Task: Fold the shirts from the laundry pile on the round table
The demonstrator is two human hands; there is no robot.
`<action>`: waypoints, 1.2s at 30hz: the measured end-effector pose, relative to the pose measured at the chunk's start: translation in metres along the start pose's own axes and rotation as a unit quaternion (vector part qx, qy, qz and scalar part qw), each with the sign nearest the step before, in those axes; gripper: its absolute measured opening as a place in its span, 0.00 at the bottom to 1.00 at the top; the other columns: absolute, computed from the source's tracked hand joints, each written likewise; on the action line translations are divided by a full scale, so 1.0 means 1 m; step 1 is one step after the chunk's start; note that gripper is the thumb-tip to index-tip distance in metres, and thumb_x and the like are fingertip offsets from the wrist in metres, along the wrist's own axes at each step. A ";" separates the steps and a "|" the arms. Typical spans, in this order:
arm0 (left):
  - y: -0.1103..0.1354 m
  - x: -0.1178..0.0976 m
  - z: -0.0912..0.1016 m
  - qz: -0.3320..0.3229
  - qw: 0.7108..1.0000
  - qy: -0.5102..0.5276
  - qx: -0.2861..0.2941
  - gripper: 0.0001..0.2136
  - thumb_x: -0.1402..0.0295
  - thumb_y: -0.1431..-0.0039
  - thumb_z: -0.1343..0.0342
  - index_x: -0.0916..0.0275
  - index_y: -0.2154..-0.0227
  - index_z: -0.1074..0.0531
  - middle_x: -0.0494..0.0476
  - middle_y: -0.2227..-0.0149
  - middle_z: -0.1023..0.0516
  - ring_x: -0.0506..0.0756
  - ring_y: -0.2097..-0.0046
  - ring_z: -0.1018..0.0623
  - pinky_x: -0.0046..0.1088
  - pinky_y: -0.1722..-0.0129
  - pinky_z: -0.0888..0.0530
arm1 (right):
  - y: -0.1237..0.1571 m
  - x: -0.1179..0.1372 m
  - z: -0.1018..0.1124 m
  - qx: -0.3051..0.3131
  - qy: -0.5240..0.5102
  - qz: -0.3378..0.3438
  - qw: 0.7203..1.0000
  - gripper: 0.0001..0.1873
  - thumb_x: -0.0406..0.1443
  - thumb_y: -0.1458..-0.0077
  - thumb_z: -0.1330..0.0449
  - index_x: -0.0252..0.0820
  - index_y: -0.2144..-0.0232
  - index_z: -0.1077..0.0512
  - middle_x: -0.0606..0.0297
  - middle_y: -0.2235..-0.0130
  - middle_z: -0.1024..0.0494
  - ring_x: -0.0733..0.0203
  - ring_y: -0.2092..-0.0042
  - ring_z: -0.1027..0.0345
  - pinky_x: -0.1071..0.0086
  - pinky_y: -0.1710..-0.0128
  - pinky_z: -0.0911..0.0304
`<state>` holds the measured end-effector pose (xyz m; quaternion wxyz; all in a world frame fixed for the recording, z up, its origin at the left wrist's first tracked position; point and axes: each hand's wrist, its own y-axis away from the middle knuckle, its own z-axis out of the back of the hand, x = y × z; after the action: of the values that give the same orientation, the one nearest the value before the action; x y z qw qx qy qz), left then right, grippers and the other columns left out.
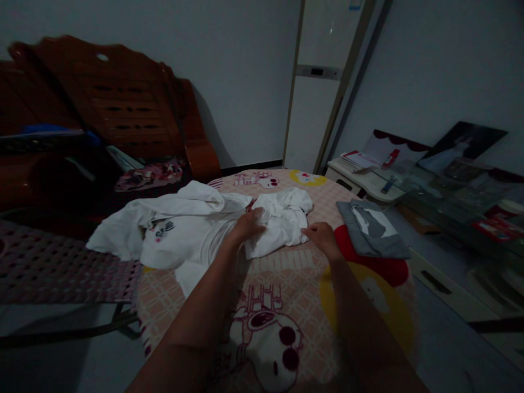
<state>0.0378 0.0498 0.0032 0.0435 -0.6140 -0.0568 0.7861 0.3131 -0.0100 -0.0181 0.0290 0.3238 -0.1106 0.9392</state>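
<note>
A crumpled white garment lies on the round cloth-covered table between my hands. My left hand is closed on its left side, the fingertips partly lost in the folds. At the right edge, my right hand pinches the fabric between thumb and fingers. Left of them spreads a larger white shirt with a small dark print, loosely heaped and hanging past the table's left edge. My left forearm hides part of it. To the right of my right hand sits a folded grey garment with a white patch.
The patterned tablecloth covers the table. A woven chair seat stands at the left, behind it a carved wooden bench. A tall white cabinet-like unit is at the back. A glass-topped stand holding papers is on the right.
</note>
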 end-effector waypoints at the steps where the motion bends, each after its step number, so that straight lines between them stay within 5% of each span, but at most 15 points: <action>1: 0.000 -0.001 0.000 0.005 1.000 -0.006 0.015 0.17 0.80 0.67 0.32 0.57 0.71 0.22 0.50 0.73 0.25 0.56 0.70 0.24 0.31 0.56 0.25 | 0.000 0.002 -0.002 0.003 -0.018 0.002 1.000 0.11 0.40 0.50 0.37 0.41 0.78 0.22 0.63 0.75 0.20 0.58 0.69 0.27 0.69 0.69 0.40; 5: 0.001 -0.003 -0.002 0.005 1.000 -0.023 0.012 0.20 0.88 0.66 0.41 0.57 0.71 0.21 0.53 0.72 0.22 0.60 0.63 0.20 0.36 0.46 0.29 | -0.003 0.002 -0.004 -0.010 -0.101 -0.010 0.995 0.07 0.33 0.54 0.41 0.40 0.79 0.24 0.65 0.75 0.21 0.61 0.71 0.29 0.71 0.69 0.40; 10: 0.002 -0.007 -0.002 -0.031 0.998 0.012 -0.060 0.19 0.85 0.61 0.42 0.58 0.67 0.20 0.58 0.61 0.18 0.62 0.51 0.20 0.37 0.40 0.32 | -0.001 -0.002 0.002 -0.005 -0.070 -0.052 0.996 0.15 0.39 0.48 0.41 0.40 0.83 0.28 0.65 0.81 0.27 0.63 0.75 0.34 0.72 0.74 0.44; 15: -0.003 -0.005 0.002 -0.021 1.000 -0.011 -0.013 0.18 0.76 0.56 0.39 0.61 0.59 0.19 0.59 0.61 0.16 0.63 0.54 0.20 0.41 0.44 0.28 | 0.002 0.008 0.002 0.060 -0.009 -0.046 0.997 0.14 0.36 0.54 0.35 0.41 0.86 0.32 0.67 0.83 0.31 0.64 0.75 0.36 0.71 0.72 0.45; 18: -0.005 0.000 0.002 -0.026 0.996 -0.079 0.013 0.17 0.75 0.53 0.44 0.63 0.59 0.18 0.60 0.56 0.16 0.62 0.51 0.20 0.41 0.43 0.29 | 0.000 0.012 -0.001 0.045 -0.126 -0.107 0.985 0.09 0.35 0.55 0.38 0.42 0.83 0.32 0.69 0.82 0.31 0.64 0.76 0.35 0.72 0.72 0.40; 20: -0.006 0.002 0.003 -0.034 0.997 -0.076 0.006 0.18 0.75 0.51 0.47 0.63 0.59 0.18 0.59 0.55 0.16 0.62 0.49 0.21 0.41 0.42 0.29 | -0.003 0.009 0.000 -0.002 -0.283 -0.127 0.951 0.08 0.38 0.54 0.38 0.42 0.79 0.32 0.70 0.79 0.29 0.63 0.74 0.33 0.71 0.71 0.35; 23: -0.009 0.004 0.008 -0.014 0.997 0.030 -0.073 0.19 0.73 0.50 0.48 0.63 0.57 0.18 0.58 0.56 0.16 0.61 0.50 0.21 0.38 0.47 0.26 | -0.008 -0.001 0.008 -0.124 -0.515 -0.113 0.840 0.10 0.41 0.57 0.36 0.43 0.75 0.32 0.68 0.73 0.24 0.61 0.69 0.29 0.68 0.67 0.30; 25: -0.012 0.003 0.012 0.040 0.982 0.134 -0.126 0.20 0.72 0.51 0.46 0.65 0.54 0.20 0.60 0.59 0.17 0.59 0.55 0.20 0.34 0.53 0.23 | -0.011 -0.007 0.016 -0.197 -0.604 -0.098 0.766 0.11 0.40 0.58 0.35 0.44 0.73 0.32 0.67 0.69 0.22 0.61 0.65 0.27 0.68 0.64 0.29; 27: -0.013 0.000 0.014 0.082 0.964 0.209 -0.146 0.24 0.71 0.51 0.44 0.65 0.48 0.24 0.60 0.59 0.18 0.55 0.60 0.20 0.31 0.58 0.23 | -0.011 -0.010 0.023 -0.211 -0.640 -0.074 0.735 0.11 0.39 0.57 0.33 0.44 0.70 0.30 0.65 0.64 0.19 0.60 0.61 0.25 0.66 0.59 0.29; 29: -0.012 -0.002 0.011 0.086 0.959 0.233 -0.139 0.29 0.70 0.51 0.42 0.63 0.42 0.29 0.60 0.54 0.20 0.53 0.59 0.20 0.28 0.58 0.24 | -0.009 -0.009 0.027 -0.150 -0.634 -0.049 0.757 0.14 0.40 0.56 0.32 0.44 0.65 0.26 0.62 0.59 0.18 0.58 0.55 0.25 0.65 0.53 0.30; 32: -0.005 -0.002 0.004 0.062 0.975 0.191 -0.096 0.34 0.70 0.53 0.38 0.60 0.39 0.33 0.61 0.47 0.23 0.55 0.52 0.21 0.28 0.55 0.25 | -0.004 -0.005 0.022 -0.025 -0.551 -0.014 0.834 0.21 0.44 0.55 0.32 0.43 0.58 0.24 0.60 0.55 0.18 0.55 0.51 0.26 0.64 0.51 0.32; 36: 0.003 0.006 0.007 0.052 0.998 0.045 -0.011 0.22 0.68 0.58 0.36 0.65 0.56 0.24 0.58 0.59 0.20 0.59 0.57 0.22 0.30 0.61 0.25 | -0.003 -0.005 0.006 0.015 -0.340 -0.007 0.940 0.16 0.45 0.60 0.31 0.39 0.72 0.25 0.67 0.70 0.22 0.57 0.63 0.29 0.67 0.61 0.35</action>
<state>0.0294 0.0479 -0.0014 -0.0017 -0.6516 -0.0309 0.7579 0.3206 -0.0086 -0.0159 -0.0082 0.6249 -0.0978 0.7745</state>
